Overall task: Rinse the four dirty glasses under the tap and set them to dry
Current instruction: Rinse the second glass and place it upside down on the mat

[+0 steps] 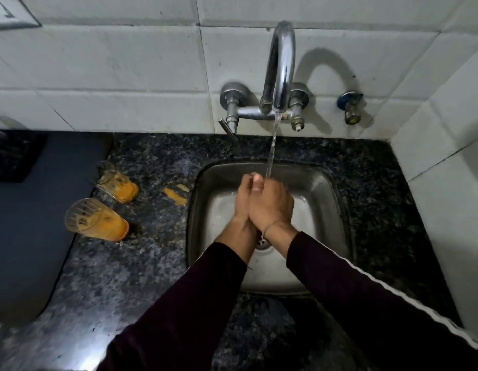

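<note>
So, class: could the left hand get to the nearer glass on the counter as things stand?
Probably yes. The left hand is pressed against the right hand under the tap, holding nothing, and the counter between the sink and the nearer glass looks clear.

Tap (279, 68) running, stream lands on right hand (271, 203), which is pressed against left hand (243, 199) over steel sink (331, 199); no glass visible in either. Two orange-stained glasses, near one (97, 219) and far one (117, 184), lie tipped on granite counter (157, 162), left of sink.

A home kitchen — steel sink (203, 210) set in granite counter (141, 263); tiled wall (112, 70); chrome tap (280, 70).
</note>
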